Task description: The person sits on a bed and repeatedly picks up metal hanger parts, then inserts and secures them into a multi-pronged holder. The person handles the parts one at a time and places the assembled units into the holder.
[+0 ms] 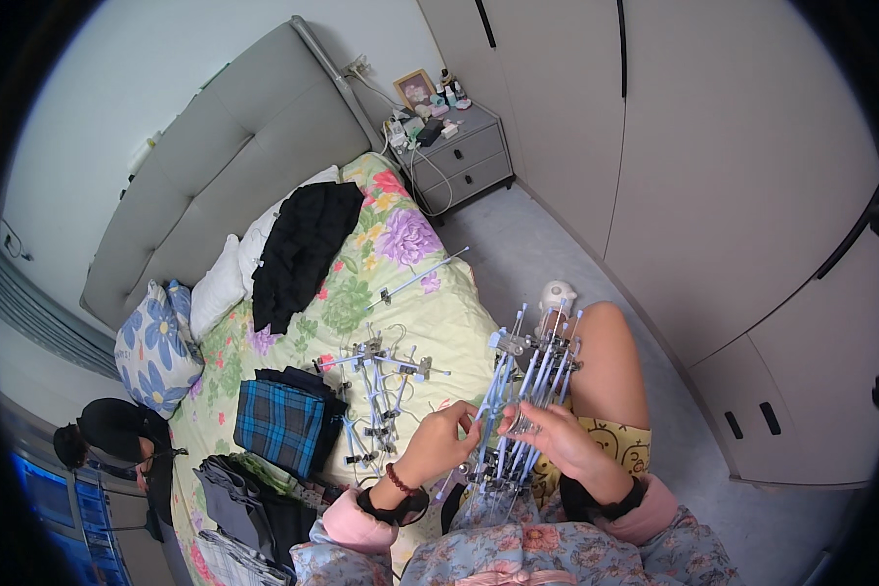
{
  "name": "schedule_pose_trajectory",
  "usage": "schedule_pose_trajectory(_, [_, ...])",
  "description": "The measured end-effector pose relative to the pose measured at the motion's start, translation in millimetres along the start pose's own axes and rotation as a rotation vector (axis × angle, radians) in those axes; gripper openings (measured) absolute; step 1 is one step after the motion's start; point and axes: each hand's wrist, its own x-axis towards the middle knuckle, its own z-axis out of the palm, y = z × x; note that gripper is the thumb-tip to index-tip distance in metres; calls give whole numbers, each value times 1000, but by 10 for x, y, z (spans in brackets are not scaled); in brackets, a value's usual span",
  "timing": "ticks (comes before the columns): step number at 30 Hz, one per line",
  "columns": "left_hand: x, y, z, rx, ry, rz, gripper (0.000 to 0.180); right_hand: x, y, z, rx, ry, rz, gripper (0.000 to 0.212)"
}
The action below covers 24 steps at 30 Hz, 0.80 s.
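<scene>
A bundle of light-blue clip hangers (531,379) with metal clips lies across my lap, close in front of my body. My left hand (443,441) is at the bundle's left side, its fingers curled in a pinch on one hanger. From the right, my right hand (559,441) closes over the middle of the bundle, around the thin metal hooks. Exactly how many hangers each hand holds is hidden by the overlap. More blue clip hangers (373,376) lie tangled on the bed to the left, and a single hanger (420,277) rests farther off.
The floral bed (347,303) carries a folded plaid cloth (278,420), dark folded clothes (254,503), a black garment (308,244) and pillows (217,285). A grey nightstand (464,156) and wardrobe (713,176) stand beyond. Another person (127,430) is at the far left.
</scene>
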Motion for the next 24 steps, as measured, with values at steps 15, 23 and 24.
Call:
schedule_pose_trajectory(15, [18,-788,148,-713,-78,-201,29,-43,4,25,-154,-26,-4,23])
schedule_pose_trajectory(23, [14,-2220,-2,72,550,-290,34,-30,17,44,-180,-100,30,24])
schedule_pose_trajectory(24, [39,-2292,-43,158,562,-281,34,-22,32,51,-187,-104,39,24])
